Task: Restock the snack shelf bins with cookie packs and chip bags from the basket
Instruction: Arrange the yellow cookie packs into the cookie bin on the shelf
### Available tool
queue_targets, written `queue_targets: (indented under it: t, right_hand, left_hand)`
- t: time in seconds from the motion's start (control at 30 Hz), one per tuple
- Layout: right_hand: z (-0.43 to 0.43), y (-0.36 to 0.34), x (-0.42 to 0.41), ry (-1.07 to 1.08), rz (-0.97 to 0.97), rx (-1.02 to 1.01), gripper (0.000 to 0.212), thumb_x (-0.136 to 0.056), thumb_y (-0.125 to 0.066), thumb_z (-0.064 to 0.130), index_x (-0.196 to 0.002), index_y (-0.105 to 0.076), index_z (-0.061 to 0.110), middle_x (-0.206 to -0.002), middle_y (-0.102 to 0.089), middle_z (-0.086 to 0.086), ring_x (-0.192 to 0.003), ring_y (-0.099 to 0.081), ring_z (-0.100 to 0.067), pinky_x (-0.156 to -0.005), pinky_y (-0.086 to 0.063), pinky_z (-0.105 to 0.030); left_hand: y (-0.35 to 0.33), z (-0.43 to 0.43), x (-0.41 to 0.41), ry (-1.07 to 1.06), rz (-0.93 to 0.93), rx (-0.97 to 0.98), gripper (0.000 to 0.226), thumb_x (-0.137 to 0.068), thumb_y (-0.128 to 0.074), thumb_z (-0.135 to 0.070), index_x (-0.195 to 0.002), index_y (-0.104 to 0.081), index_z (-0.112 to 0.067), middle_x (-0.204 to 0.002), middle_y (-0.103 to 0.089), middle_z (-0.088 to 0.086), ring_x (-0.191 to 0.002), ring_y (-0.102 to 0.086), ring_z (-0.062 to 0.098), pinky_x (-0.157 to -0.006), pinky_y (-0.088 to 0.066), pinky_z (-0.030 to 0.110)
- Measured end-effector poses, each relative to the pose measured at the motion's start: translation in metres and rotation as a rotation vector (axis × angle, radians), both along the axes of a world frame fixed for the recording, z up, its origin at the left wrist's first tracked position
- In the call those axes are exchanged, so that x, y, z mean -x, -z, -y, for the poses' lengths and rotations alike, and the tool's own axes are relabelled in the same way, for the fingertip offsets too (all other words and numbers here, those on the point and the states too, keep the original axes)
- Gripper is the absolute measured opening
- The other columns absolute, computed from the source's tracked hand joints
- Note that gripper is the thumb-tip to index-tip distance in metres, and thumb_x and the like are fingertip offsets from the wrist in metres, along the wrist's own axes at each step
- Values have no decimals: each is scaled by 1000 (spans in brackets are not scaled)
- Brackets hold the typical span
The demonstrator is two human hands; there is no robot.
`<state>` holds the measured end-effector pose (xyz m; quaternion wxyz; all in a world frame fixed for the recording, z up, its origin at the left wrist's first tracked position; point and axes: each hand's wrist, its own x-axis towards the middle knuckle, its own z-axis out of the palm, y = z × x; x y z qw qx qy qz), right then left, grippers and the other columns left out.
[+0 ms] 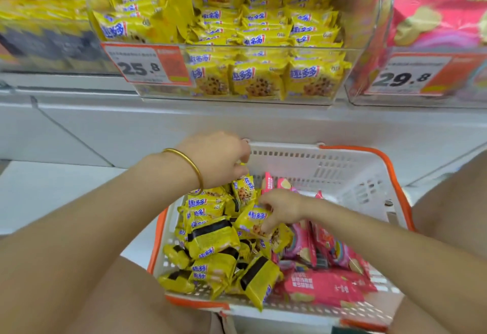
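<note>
Inside the white plastic basket with an orange rim (329,170), the right hand (283,208) pinches a yellow cookie pack (251,220) atop its left-side heap. The left hand (216,160) curls its fingers round an upright yellow pack (245,189) near its far wall. Pink chip bags (324,286) fill its right side.

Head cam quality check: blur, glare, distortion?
Head view: heavy motion blur on the left shelf stock and chip bin; price tag soft but legible; cookie packs in the basket sharpest; faint sheen on cookie bin front; wide-angle stretch at edges.
</note>
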<state>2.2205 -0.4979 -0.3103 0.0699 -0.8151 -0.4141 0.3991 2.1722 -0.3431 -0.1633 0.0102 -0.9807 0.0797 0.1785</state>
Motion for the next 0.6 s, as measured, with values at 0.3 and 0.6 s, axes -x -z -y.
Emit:
queue_targets:
  t: [0.3, 0.6]
  right_hand:
    - [12, -141, -22, 318, -63, -462, 31, -76, -77, 19, -94, -52, 14, -72, -45, 5, -63, -44, -4, -59, -39, -22]
    - [-45, -272, -95, 518, 478, -904, 28, -80, -72, 21, -102, -54, 19, -84, -61, 1, -63, -51, -3, -56, -43, -17]
  left_hand:
    - [-20, -3, -22, -191, 55, 453, 30, -85, -65, -36, -97, -62, -8, -84, -60, 2, -74, -55, 15, -68, -44, 26]
    - [-86, -55, -34, -360, 970, 682, 8, -91, -55, -20, -96, -61, -17, -86, -59, -6, -81, -56, 5, -75, -45, 20]
